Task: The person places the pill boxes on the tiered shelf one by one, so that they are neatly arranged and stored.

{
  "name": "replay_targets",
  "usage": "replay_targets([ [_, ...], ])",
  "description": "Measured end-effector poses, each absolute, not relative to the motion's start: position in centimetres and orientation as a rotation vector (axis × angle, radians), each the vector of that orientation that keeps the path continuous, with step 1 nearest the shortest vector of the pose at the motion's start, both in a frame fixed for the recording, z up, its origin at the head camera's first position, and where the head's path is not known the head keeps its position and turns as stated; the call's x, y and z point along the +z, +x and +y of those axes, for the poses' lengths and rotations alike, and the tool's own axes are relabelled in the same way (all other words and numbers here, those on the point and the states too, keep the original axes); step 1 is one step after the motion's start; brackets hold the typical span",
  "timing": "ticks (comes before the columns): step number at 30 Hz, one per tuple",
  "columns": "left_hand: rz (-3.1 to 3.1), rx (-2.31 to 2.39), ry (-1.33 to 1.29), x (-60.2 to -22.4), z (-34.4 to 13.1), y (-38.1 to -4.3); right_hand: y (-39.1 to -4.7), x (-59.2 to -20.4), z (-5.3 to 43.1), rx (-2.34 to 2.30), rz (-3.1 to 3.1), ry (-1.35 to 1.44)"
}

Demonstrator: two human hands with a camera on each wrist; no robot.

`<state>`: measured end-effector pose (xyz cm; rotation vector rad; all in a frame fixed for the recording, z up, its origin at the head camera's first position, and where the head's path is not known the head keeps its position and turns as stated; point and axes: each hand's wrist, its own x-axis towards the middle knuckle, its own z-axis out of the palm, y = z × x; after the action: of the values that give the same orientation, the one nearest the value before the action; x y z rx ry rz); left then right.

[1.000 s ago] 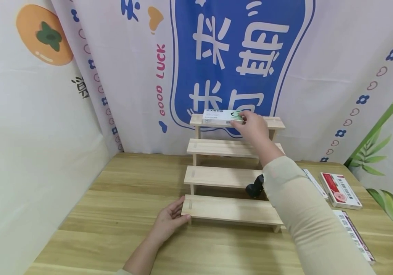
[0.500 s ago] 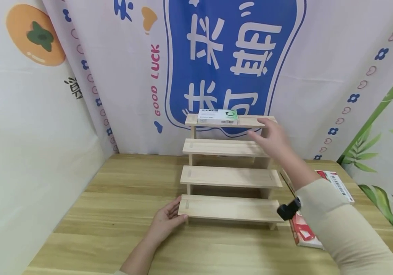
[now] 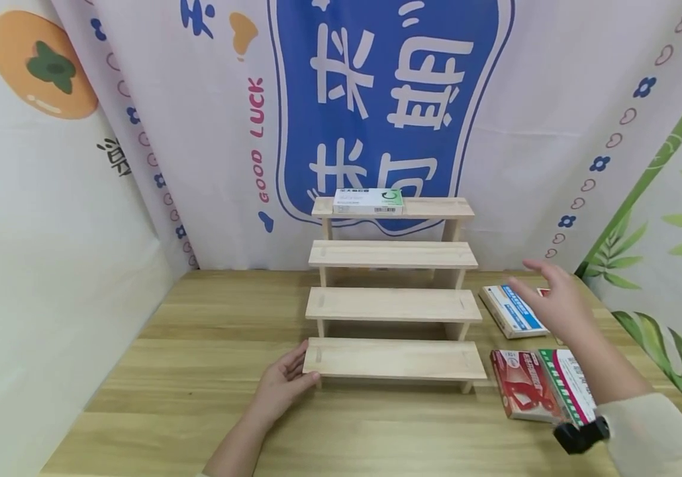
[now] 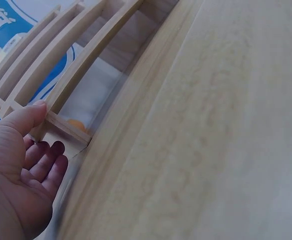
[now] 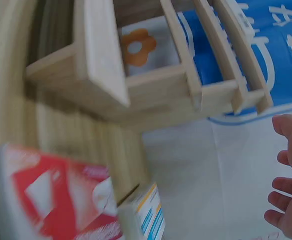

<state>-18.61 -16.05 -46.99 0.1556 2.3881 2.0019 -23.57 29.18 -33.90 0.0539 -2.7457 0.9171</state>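
Observation:
A four-tier wooden step stand (image 3: 394, 358) stands on the table against the backdrop. At the left end of its lowest shelf my left hand (image 3: 279, 389) holds on; the left wrist view shows the thumb on the shelf end and the fingers curled below it. A white and green medicine box (image 3: 367, 201) lies on the top shelf, towards the left. My right hand (image 3: 558, 301), empty with fingers spread, is over the right part of the table. Near it lie a blue and white medicine box (image 3: 512, 311), a red box (image 3: 524, 385) and a green and white box (image 3: 569, 383).
Partly hidden behind the right hand is another box with a red edge (image 3: 543, 291). A small black device (image 3: 581, 435) sits at the right wrist. A printed cloth backdrop (image 3: 520, 165) rises behind the wood-grain table (image 3: 198, 397), with white cloth (image 3: 61, 265) along the left.
My right hand has let go of the white and green medicine box on the top shelf and moved right and down towards the other boxes. My left hand keeps its hold on the stand.

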Motion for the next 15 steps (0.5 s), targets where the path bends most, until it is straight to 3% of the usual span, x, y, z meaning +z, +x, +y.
replay_targets([
  [15, 2.394, 1.989, 0.127, -46.9, -15.9, -18.9, -16.7, -41.7, 36.0, 0.788, -2.891, -0.245],
])
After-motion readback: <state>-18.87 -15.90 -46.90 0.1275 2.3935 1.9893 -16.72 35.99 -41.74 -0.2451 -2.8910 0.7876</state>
